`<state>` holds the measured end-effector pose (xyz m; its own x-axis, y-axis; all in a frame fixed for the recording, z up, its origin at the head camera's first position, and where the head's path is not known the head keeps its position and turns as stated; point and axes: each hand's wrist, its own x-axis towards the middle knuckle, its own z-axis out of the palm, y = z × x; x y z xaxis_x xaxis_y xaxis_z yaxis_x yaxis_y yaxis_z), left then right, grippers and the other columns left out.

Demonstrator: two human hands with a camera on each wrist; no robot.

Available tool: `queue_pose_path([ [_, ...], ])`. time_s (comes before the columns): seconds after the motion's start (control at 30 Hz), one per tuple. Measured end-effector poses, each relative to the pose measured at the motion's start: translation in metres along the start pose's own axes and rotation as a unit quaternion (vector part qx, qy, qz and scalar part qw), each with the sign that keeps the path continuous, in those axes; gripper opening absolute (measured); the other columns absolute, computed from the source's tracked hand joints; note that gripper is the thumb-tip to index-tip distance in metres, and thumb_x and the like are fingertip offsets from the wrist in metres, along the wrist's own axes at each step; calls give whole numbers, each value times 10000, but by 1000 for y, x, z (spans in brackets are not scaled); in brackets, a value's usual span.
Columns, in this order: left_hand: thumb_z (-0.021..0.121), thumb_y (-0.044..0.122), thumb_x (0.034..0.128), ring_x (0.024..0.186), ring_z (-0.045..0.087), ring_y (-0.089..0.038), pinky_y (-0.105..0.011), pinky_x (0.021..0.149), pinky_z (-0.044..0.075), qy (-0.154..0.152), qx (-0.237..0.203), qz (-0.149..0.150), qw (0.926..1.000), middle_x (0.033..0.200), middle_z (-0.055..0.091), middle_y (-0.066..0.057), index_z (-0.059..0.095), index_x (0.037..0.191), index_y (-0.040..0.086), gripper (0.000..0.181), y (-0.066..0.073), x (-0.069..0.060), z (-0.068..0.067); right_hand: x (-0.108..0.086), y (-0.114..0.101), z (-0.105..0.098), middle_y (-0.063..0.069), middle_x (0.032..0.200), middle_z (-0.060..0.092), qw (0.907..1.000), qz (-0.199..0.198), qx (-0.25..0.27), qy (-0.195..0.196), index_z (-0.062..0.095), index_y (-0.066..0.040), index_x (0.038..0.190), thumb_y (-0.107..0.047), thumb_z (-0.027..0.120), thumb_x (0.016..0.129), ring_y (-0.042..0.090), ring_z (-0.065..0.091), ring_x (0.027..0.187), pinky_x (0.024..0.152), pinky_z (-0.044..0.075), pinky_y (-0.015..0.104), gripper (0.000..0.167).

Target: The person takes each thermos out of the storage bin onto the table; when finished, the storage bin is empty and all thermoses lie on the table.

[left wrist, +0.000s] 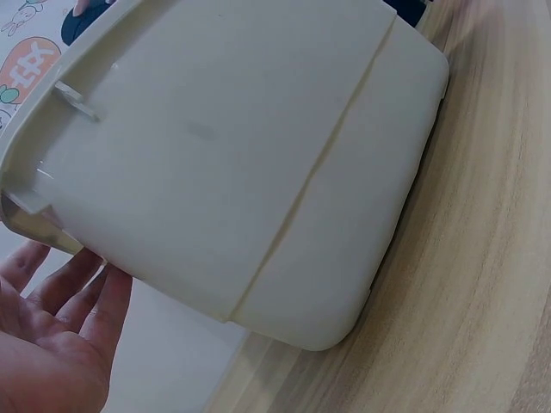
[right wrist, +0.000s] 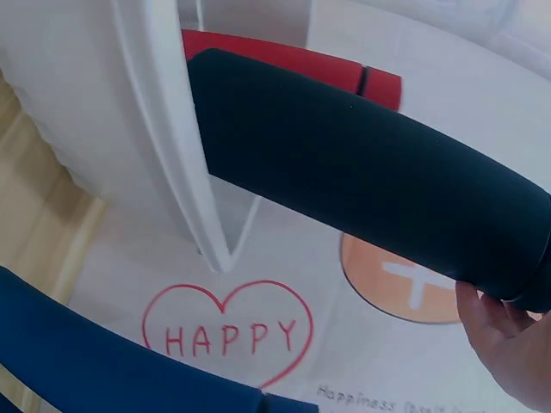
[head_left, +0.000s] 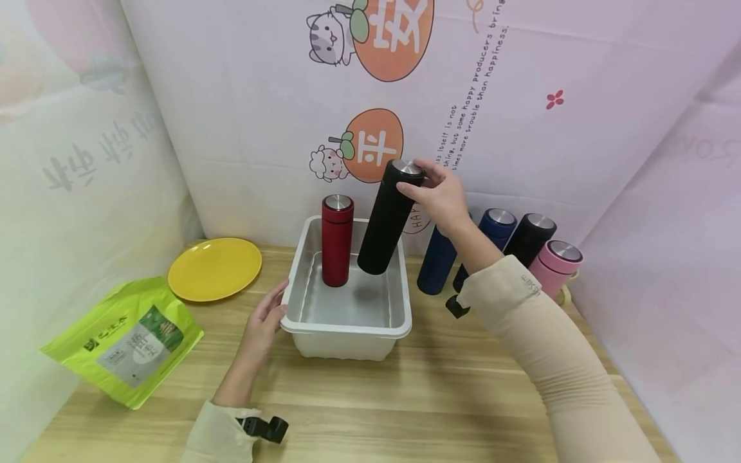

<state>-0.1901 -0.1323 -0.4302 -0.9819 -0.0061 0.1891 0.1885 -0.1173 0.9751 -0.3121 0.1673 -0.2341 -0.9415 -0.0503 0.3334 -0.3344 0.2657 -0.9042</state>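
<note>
My right hand (head_left: 442, 196) grips a black thermos (head_left: 383, 222) near its silver-topped lid. The bottle tilts, its base low over the grey-white plastic bin (head_left: 347, 332); the right wrist view shows the black thermos (right wrist: 362, 163) passing behind the bin's rim (right wrist: 164, 112). A red thermos (head_left: 337, 244) stands upright inside the bin, left of the black one. Against the bin's left rim rests my left hand (head_left: 260, 328). In the left wrist view the fingers of the left hand (left wrist: 65, 323) reach out fairly straight to the bin's edge.
Right of the bin stand blue thermoses (head_left: 435, 263) (head_left: 496, 225), another black thermos (head_left: 529, 238) and a pink one (head_left: 552, 267), partly behind my right arm. At left are a yellow plate (head_left: 214, 270) and a green pouch (head_left: 130, 341). Printed cloth (head_left: 249, 128) walls the wooden table (head_left: 370, 411).
</note>
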Motion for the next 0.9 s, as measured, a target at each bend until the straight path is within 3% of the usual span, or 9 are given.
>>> queue_pose_path([
  [0.23,394,37,1007,1363,334,-322,-218,949,441,9,-58,-4,10000,1523,310,-221,345,1482,-26,481,0,0,0,-1,-16,-21,82,1354,571,9976,4,642,265,528,-68,1390,-72,753,847,221,574,1148,916,508,357,587],
  [0.4,396,43,1010,1365,332,-319,-201,935,441,-4,-34,-3,10000,1524,310,-218,346,1483,-23,480,0,0,0,-4,-27,-37,98,1339,582,9937,-6,1018,473,562,-67,1359,-39,765,829,222,604,1093,846,540,311,568],
  [0.6,391,37,1009,1360,333,-336,-209,942,442,-36,-82,28,10000,1519,309,-234,338,1480,-37,480,-1,-1,0,-14,-39,-60,98,1321,593,9908,117,1145,712,589,-87,1337,-72,789,814,224,605,1071,878,529,343,560],
  [0.8,391,44,1013,1368,326,-327,-230,968,433,-64,-34,69,10000,1526,304,-220,339,1484,-26,479,-1,0,0,-26,-45,-85,97,1283,614,9842,234,1445,993,609,-74,1319,-63,821,775,226,607,1045,723,565,255,584],
  [0.9,387,41,1015,1370,323,-329,-228,969,431,-64,-8,85,9999,1526,305,-219,340,1485,-24,477,-1,0,-1,-34,-44,-96,99,1308,599,9848,346,1284,1119,607,-91,1330,-71,837,758,216,604,1046,689,560,223,616],
])
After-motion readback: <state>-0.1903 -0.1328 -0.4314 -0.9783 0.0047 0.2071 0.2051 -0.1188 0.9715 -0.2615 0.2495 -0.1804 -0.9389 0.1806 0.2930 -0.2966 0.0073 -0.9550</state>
